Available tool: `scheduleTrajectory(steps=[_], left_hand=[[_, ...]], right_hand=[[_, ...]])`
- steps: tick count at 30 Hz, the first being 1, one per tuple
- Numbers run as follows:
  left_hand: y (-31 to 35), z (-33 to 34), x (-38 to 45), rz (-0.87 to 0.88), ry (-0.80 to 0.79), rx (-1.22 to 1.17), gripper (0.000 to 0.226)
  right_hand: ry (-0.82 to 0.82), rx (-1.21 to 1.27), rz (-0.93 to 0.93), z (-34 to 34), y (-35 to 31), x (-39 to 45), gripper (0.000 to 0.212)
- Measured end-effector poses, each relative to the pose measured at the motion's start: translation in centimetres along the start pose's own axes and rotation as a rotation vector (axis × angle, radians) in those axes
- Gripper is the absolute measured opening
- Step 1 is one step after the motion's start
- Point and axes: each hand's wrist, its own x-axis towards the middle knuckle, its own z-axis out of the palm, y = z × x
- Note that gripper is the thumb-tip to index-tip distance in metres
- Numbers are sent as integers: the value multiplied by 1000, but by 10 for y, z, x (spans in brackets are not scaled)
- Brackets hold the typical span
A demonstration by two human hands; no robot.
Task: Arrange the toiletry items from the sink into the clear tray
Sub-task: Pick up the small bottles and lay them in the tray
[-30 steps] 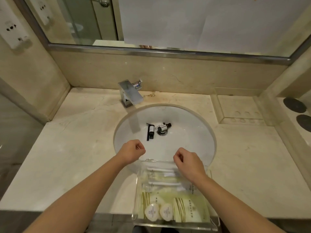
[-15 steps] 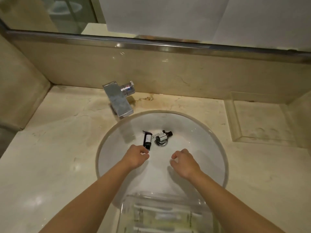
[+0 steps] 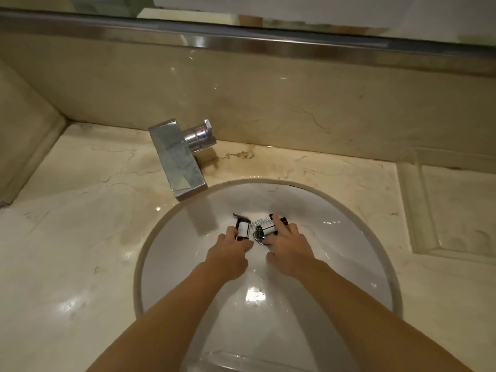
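Worktop: pale beige marble with brown veins, glossy, with light reflections on its left part.
Tap: square chrome spout at the back left of the basin, angled over the rim; brown staining on the stone just beside its base.
Tap handle: round chrome lever on the right side of the spout, with red and blue marks.
Backsplash: same marble, upright behind the worktop.
Mirror frame: metal strip along the top of the backsplash.
Recess: shallow rectangular dip in the stone at the right.

1 head-worn camera looks steeply down and forward, close over the sink; faucet and mirror ledge lie ahead, both forearms entering from below.
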Motion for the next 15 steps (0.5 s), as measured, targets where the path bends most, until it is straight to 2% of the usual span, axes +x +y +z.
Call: scheduleTrajectory(steps=[3, 5, 7, 9, 12, 15], left_hand=[[0, 3, 1, 35, 100, 107, 32], [-3, 2, 2, 21, 121, 90, 29], [-7, 1, -1, 6, 128, 62, 26], [-12, 1, -4, 20, 155, 66, 27], [-16, -2, -9, 11, 207, 18, 27], [-17, -11, -15, -50, 240, -211, 22]], right_hand=[[66, -40, -28, 8, 2, 6, 41], [186, -108, -56, 14, -1, 3, 35], [210, -163, -40, 20, 2, 1, 37], [250, -113, -27, 24, 5, -4, 40], [229, 129, 66, 23, 7, -15, 34], [108, 537, 240, 18, 9, -27, 28]])
